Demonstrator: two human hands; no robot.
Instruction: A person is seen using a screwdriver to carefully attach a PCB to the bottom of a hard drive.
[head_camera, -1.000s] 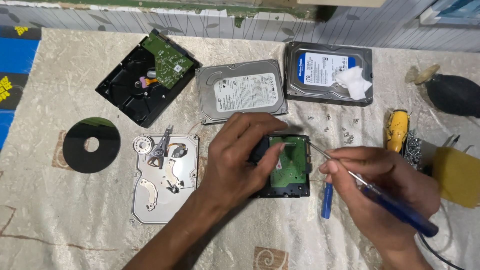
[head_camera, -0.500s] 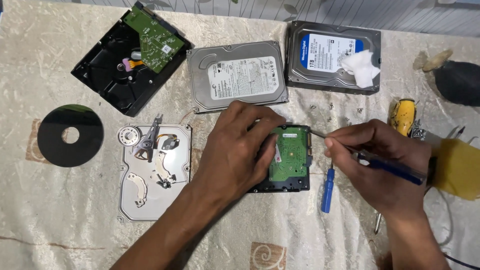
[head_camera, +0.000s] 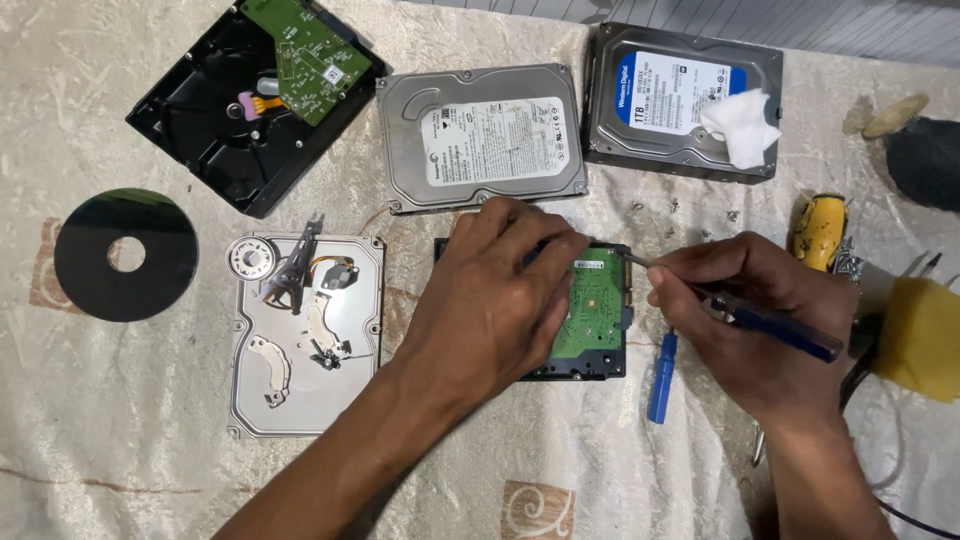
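While the view has slid down and left since a second ago, so the drives along the top sit higher in frame, my hands have barely moved. My left hand (head_camera: 497, 300) lies flat with fingers curled over the small black hard drive (head_camera: 590, 310), pinning it to the cream cloth (head_camera: 130, 430); its green circuit board (head_camera: 596, 312) faces up. My right hand (head_camera: 752, 318) has its fingers closed around a blue-handled screwdriver (head_camera: 770, 325), tip at the board's upper right corner. A second blue screwdriver (head_camera: 661, 377) lies just beside the drive. To the left, the opened silver drive casing (head_camera: 300, 345) holds its actuator arm and magnets; the black casing (head_camera: 215, 120) above carries a tilted green board. A loose platter (head_camera: 125, 255) lies well apart.
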